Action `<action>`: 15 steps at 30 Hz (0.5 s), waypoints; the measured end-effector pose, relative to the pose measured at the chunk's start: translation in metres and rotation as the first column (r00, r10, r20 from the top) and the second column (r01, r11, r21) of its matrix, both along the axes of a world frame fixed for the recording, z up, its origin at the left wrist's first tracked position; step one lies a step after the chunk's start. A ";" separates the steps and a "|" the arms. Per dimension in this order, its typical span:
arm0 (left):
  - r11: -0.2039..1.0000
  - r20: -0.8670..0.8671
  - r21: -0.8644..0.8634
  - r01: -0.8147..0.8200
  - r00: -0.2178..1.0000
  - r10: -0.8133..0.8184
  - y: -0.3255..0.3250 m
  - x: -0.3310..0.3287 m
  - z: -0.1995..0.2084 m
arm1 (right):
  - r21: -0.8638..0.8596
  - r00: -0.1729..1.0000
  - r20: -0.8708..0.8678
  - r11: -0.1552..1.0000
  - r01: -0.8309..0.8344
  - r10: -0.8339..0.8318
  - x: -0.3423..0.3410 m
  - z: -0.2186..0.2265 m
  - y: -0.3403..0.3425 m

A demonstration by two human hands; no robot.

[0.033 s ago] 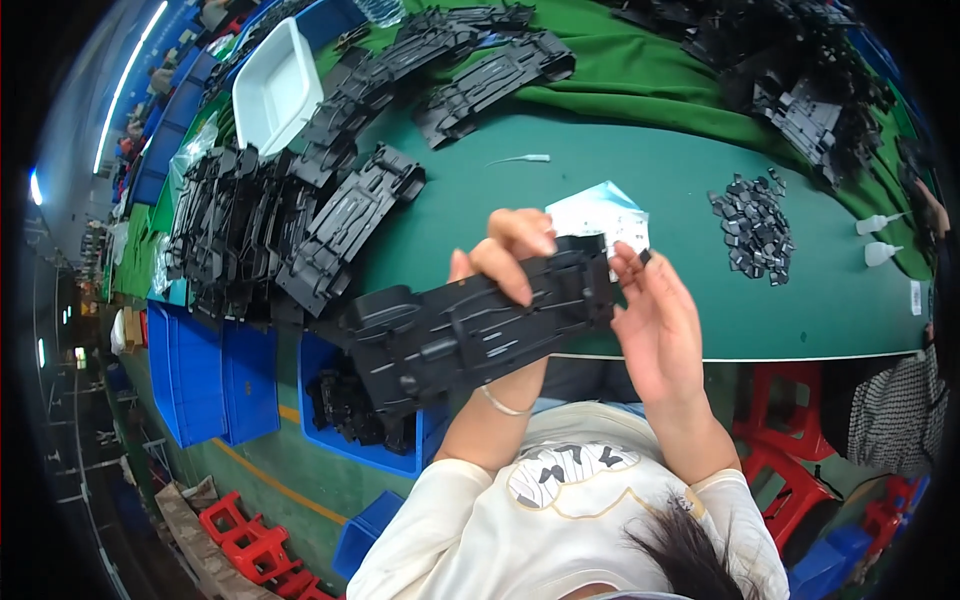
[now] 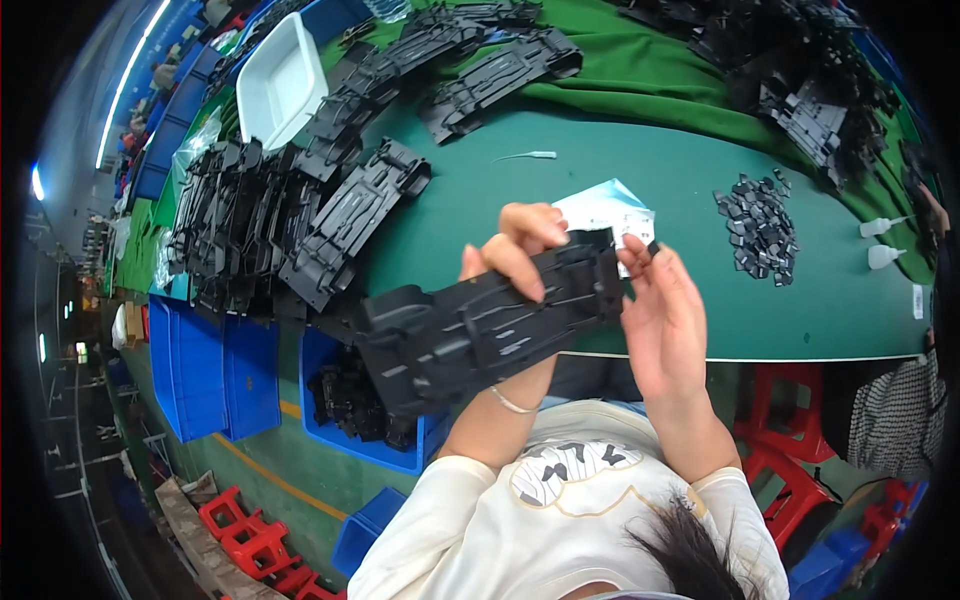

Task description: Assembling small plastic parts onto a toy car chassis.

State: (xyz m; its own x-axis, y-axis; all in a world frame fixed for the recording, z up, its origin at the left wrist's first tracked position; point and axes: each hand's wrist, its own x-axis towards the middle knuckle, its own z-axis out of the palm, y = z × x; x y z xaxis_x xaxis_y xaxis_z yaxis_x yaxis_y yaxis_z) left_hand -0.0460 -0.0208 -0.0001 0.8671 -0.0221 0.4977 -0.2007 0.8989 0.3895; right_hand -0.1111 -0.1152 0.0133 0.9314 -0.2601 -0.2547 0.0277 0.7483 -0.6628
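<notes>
A long black plastic tray-like chassis part point(image 2: 490, 335) is held aslant above the near edge of the table by my left hand point(image 2: 520, 255). The fingers of that hand curl over its far edge, and its palm is hidden behind the part. Close to the part's right end is my right hand point(image 2: 668, 320), palm turned up. Its thumb and fingertips pinch a small black piece point(image 2: 654, 248). A heap of similar small black pieces point(image 2: 757, 230) lies on the table to the right. Behind my hands lies a white and light-blue sheet or packet point(image 2: 605, 205).
Stacked black chassis parts point(image 2: 345, 225) fill the table's left side, beside a white tub point(image 2: 282, 85). A thin pipette-like tip point(image 2: 540, 155) and two small white bottles point(image 2: 880, 257) lie on the green table point(image 2: 590, 150). Blue crates point(image 2: 430, 440) stand below; red stools point(image 2: 775, 410) are at right.
The chassis part in my left hand has shifted slightly to the right. The whole view has moved a little, and both grips look the same.
</notes>
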 end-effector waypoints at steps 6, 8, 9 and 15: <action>0.964 -0.234 0.027 0.265 0.939 -0.252 -0.020 -0.027 0.019 | -0.259 0.941 0.162 0.907 0.331 -0.297 0.024 0.018 -0.011; 0.958 -0.086 0.201 0.206 0.978 -0.193 -0.024 -0.023 0.004 | -0.322 0.905 0.162 0.846 0.425 -0.393 0.034 0.022 -0.010; 0.940 -0.074 0.282 0.193 0.981 -0.179 -0.024 -0.024 0.005 | -0.349 0.898 0.155 0.827 0.441 -0.413 0.036 0.020 -0.010; 0.835 -0.488 0.215 0.507 0.796 -0.359 -0.031 -0.029 0.010 | -0.490 0.786 0.283 0.622 0.611 -0.549 0.044 0.011 -0.034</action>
